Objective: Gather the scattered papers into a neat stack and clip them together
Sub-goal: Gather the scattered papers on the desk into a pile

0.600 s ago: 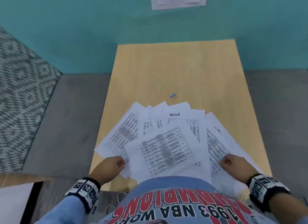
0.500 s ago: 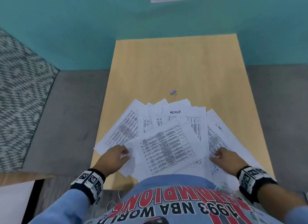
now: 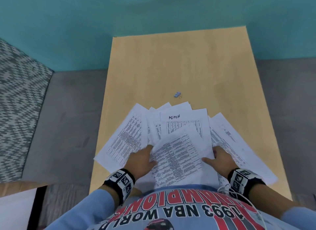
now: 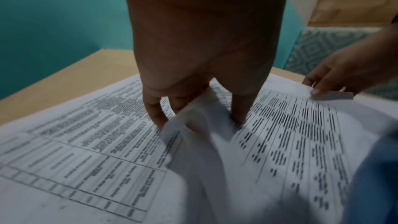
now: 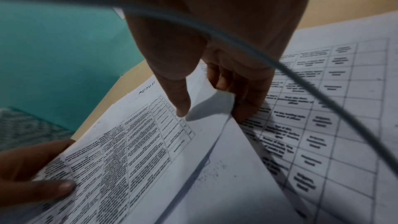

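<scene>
While papers (image 3: 179,139) lie fanned on my table's (image 3: 171,63) near end, the clip (image 3: 177,94) just beyond, each hand pinches the top sheet. My left hand (image 4: 193,43) grips its crumpled edge; my right hand (image 5: 215,40) pinches its corner.

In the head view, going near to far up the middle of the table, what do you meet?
Top printed sheet gripped at its sides by the left hand and right hand → sheet marked ADMIN → small binder clip → bare table → teal wall.
</scene>
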